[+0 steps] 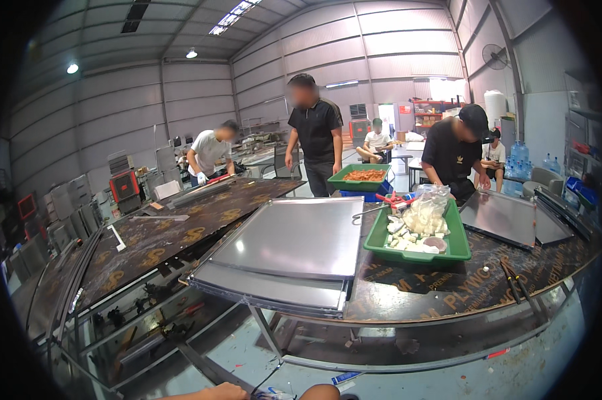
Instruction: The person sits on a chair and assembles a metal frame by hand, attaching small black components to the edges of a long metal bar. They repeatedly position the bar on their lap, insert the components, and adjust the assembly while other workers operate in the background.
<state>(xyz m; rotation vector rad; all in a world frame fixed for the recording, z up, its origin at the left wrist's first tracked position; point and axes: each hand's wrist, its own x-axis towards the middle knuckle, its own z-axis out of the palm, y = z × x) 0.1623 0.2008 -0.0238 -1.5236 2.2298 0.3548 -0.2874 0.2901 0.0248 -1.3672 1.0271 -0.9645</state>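
My left hand (225,391) shows at the bottom edge, its fingers curled in and the lower part cut off. What it holds, if anything, is hidden. Just right of it, thin dark cords and small bits (269,392) lie low in the picture. A rounded patch of bare skin (321,393) is cut off by the lower edge; it may be my right hand, but no fingers show. Beyond stands a dark plywood-topped table (407,300) on a metal frame. Stacked flat metal panels (291,237) lie on its left part.
A green tray (457,250) holds white pieces and a plastic bag; another green tray (341,185) holds orange-brown pieces. Long-handled pliers (514,280) lie at the right. People (317,133) stand around the tables, one (457,150) handling panels. A second table (161,243) carries metal strips.
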